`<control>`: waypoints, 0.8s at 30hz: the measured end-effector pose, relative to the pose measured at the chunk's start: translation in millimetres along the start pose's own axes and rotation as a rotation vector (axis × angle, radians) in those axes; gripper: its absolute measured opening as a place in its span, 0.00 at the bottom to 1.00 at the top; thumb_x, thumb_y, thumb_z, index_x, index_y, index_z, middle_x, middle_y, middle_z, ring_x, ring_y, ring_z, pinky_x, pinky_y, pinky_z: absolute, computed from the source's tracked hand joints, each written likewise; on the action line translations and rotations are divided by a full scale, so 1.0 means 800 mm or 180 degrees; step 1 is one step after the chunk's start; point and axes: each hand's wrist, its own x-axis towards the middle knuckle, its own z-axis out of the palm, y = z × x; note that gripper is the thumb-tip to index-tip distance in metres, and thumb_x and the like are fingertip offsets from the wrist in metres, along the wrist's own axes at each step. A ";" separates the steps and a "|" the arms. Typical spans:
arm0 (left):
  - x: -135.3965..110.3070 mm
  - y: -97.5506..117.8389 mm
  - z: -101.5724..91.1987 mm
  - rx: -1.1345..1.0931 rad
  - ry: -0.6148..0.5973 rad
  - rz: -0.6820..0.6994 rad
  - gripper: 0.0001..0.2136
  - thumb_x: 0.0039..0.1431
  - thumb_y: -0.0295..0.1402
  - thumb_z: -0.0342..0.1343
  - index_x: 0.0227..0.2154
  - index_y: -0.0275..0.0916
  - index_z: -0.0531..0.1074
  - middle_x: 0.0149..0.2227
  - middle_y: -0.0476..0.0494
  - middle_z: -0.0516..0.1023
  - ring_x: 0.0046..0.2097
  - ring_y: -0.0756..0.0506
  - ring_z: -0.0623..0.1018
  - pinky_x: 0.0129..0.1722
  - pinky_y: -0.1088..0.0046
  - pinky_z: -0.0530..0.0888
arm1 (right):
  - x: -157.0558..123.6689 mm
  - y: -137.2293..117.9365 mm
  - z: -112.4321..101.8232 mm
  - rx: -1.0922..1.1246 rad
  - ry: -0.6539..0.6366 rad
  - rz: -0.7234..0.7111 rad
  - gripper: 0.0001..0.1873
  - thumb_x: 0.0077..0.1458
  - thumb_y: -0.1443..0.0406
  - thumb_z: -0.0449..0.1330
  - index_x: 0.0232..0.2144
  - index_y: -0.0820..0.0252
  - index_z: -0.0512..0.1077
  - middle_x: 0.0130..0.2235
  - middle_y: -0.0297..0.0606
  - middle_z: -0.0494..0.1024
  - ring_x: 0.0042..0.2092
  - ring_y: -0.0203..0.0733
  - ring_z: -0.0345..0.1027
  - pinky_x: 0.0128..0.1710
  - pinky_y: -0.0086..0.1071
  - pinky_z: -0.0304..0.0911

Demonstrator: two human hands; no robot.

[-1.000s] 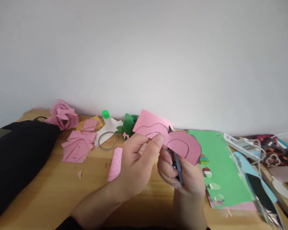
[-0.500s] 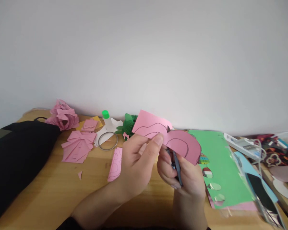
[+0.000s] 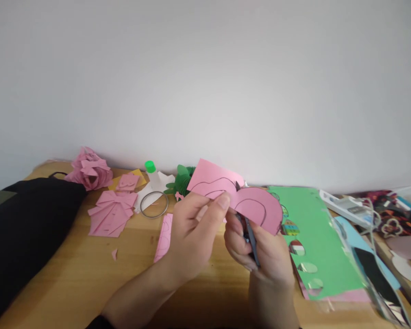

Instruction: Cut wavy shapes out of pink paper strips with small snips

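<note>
My left hand (image 3: 198,228) pinches a piece of pink paper (image 3: 215,176) between thumb and fingers, raised above the table. Curved dark lines are drawn on the paper, and its right side is cut to a rounded outline. In my right hand (image 3: 260,249) is a pair of dark-handled scissors (image 3: 250,242). Their handles sit among my fingers below the paper, while the blade tip pokes out above its upper edge, at the dip between the two curves. Most of the blades are hidden behind the paper.
Folded pink paper pieces (image 3: 113,214), a glue stick (image 3: 151,171), a metal ring (image 3: 154,204) and green folded paper (image 3: 183,180) lie on the wooden table (image 3: 137,278). A black bag (image 3: 30,228) is at left, green sheets (image 3: 322,242) at right.
The pink paper's rounded right side has shifted and tilted slightly leftward. Both hands keep their hold, and the scissors' tip stays near the dip. The view has moved a little.
</note>
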 end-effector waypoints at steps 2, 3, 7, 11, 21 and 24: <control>0.000 0.000 -0.001 -0.0032 -0.0016 -0.0008 0.18 0.63 0.38 0.57 0.18 0.39 0.70 0.16 0.54 0.62 0.21 0.52 0.62 0.22 0.72 0.61 | -0.001 0.001 -0.002 -0.0073 0.0029 -0.0020 0.21 0.59 0.49 0.60 0.26 0.59 0.65 0.16 0.20 0.51 0.14 0.25 0.37 0.11 0.20 0.35; 0.000 -0.001 -0.001 -0.0047 0.0006 -0.0006 0.18 0.63 0.38 0.57 0.18 0.39 0.69 0.17 0.54 0.61 0.21 0.52 0.62 0.22 0.72 0.61 | -0.001 0.001 -0.003 -0.0107 0.0040 -0.0034 0.21 0.60 0.49 0.59 0.26 0.58 0.65 0.16 0.20 0.51 0.14 0.25 0.37 0.11 0.20 0.36; -0.001 -0.001 -0.002 -0.0114 0.0037 -0.0047 0.17 0.62 0.37 0.59 0.19 0.39 0.68 0.18 0.54 0.61 0.22 0.52 0.62 0.22 0.73 0.62 | -0.003 0.001 -0.005 -0.0219 0.0081 -0.0066 0.21 0.61 0.49 0.57 0.26 0.58 0.65 0.16 0.20 0.51 0.15 0.25 0.37 0.12 0.20 0.36; 0.000 0.001 -0.003 -0.0141 0.0002 -0.0036 0.16 0.62 0.35 0.58 0.19 0.39 0.67 0.18 0.54 0.61 0.23 0.52 0.63 0.23 0.74 0.63 | -0.003 -0.001 -0.004 -0.0373 0.0119 -0.0117 0.22 0.60 0.48 0.58 0.25 0.59 0.64 0.16 0.20 0.51 0.14 0.25 0.36 0.11 0.20 0.35; 0.003 0.003 -0.004 0.0115 0.0009 -0.0096 0.16 0.61 0.34 0.57 0.17 0.40 0.64 0.18 0.54 0.55 0.21 0.52 0.57 0.19 0.73 0.59 | -0.004 -0.003 -0.007 -0.0558 0.0155 -0.0235 0.23 0.62 0.49 0.57 0.24 0.58 0.63 0.15 0.20 0.52 0.14 0.26 0.37 0.11 0.21 0.36; 0.005 0.007 -0.004 0.0252 -0.0039 0.0012 0.18 0.60 0.30 0.56 0.15 0.39 0.61 0.17 0.54 0.53 0.21 0.53 0.56 0.19 0.74 0.58 | -0.003 -0.004 -0.006 -0.0572 0.0177 -0.0241 0.23 0.62 0.49 0.56 0.23 0.58 0.63 0.15 0.20 0.52 0.14 0.26 0.37 0.11 0.21 0.36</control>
